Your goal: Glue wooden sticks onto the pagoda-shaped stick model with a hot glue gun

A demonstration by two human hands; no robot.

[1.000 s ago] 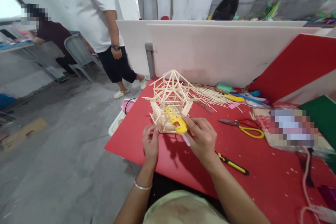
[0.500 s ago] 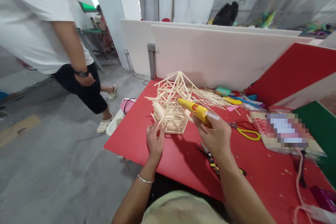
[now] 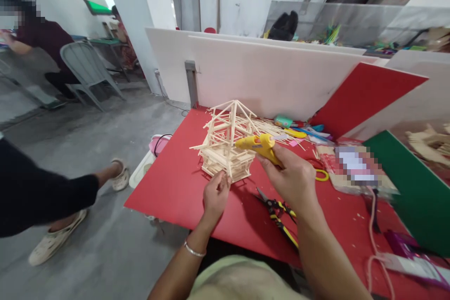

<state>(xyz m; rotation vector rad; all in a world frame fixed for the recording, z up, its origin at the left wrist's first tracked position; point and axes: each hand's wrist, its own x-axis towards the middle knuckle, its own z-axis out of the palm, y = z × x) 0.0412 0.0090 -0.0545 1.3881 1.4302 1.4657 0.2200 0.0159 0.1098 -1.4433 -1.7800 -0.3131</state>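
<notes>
A pavilion-like model (image 3: 230, 143) of thin wooden sticks, with a pointed roof frame, stands on the red tabletop (image 3: 168, 168). At its front lower corner my left hand (image 3: 215, 194) is closed, thumb and fingers pinching the model's stick-work; the exact piece is partly hidden by the fingertips. My right hand (image 3: 297, 178) is wrapped round the grip of a yellow glue gun (image 3: 258, 144). The gun's nozzle points left, close in front of the model's upright sticks. Black-and-yellow pliers-like cutters (image 3: 276, 215) lie below my right hand.
Loose wooden sticks (image 3: 270, 129) lie behind the model. Yellow-handled scissors (image 3: 321, 175) and a power strip (image 3: 411, 265) with a pink cord are to the right. White boards (image 3: 253, 70) stand along the back edge. A passer-by's leg (image 3: 45, 192) is on the left.
The model has turned a little, with my left hand still at its front. The glue gun has tipped more level. The passer-by has moved left, mostly out of view.
</notes>
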